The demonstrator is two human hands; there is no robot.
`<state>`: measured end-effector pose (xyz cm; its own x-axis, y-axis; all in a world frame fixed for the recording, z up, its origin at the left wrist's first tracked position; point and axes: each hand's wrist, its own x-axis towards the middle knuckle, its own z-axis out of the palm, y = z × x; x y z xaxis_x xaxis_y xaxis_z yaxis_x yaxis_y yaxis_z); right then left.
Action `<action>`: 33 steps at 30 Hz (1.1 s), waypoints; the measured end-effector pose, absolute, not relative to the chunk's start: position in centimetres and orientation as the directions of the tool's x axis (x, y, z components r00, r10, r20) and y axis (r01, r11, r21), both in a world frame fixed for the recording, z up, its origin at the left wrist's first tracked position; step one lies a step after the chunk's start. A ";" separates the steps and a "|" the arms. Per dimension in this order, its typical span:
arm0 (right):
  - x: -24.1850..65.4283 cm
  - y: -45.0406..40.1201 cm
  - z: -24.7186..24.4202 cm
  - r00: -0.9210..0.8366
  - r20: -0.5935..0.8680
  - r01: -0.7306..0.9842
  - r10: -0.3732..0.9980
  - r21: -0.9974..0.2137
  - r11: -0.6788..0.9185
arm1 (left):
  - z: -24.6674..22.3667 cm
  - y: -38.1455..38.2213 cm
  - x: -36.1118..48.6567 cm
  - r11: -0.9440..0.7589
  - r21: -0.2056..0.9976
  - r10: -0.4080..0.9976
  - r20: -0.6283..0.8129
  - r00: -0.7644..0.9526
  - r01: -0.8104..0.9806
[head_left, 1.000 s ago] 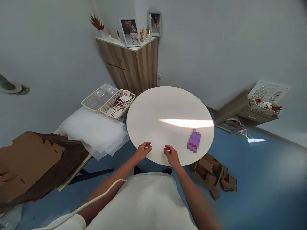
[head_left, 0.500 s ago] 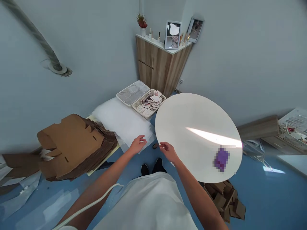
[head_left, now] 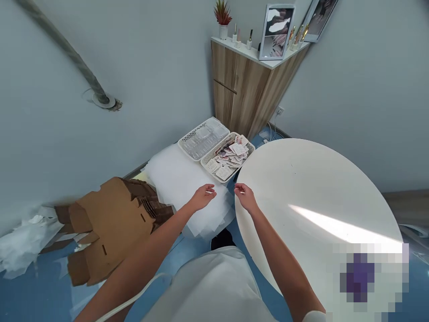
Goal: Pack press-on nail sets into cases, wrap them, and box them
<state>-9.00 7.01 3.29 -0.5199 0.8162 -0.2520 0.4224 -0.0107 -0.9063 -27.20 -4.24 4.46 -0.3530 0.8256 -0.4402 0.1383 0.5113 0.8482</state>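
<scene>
My left hand (head_left: 203, 197) is held over the white foam sheets (head_left: 177, 172), its fingers apart and nothing in it. Near the left edge of the round white table (head_left: 301, 179) hovers my right hand (head_left: 246, 196), also empty with fingers parted. Beyond both hands, a white basket of printed cards (head_left: 228, 157) sits beside a second basket holding clear plastic pieces (head_left: 204, 138). A gap separates the two hands.
Flattened brown cardboard boxes (head_left: 114, 223) are stacked at the left. A wooden cabinet (head_left: 248, 85) with picture frames and a potted plant (head_left: 223, 18) stands in the corner. A blurred purple thing (head_left: 360, 275) lies on the table at the lower right.
The view has moved closer to the baskets and cabinet, and the table fills more of the right side. Both hands have come nearer the baskets, still empty.
</scene>
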 end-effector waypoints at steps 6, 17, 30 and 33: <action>-11.7 14.3 2.2 -0.494 0.005 0.591 0.870 -0.732 0.340 | 3.4 5.1 -28.3 0.479 0.866 0.847 -0.413 -0.335 0.145; -14.9 22.7 0.0 -0.519 -0.016 0.696 0.855 -0.588 0.412 | -1.1 15.5 -28.2 0.336 0.935 0.889 -0.273 -0.369 0.117; -16.9 23.2 -1.4 -0.468 -0.052 0.791 0.882 -0.469 0.393 | -1.8 17.1 -27.9 0.310 0.936 0.896 -0.229 -0.379 0.169; -17.2 22.1 -0.9 -0.465 -0.037 0.797 0.885 -0.453 0.400 | -1.7 16.7 -28.3 0.298 0.945 0.889 -0.226 -0.397 0.130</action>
<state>-17.17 22.13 -0.89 -0.4648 0.8846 -0.0365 0.7966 0.3999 -0.4533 -28.33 16.70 -1.70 -0.3973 0.8894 -0.2260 0.1303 0.2985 0.9455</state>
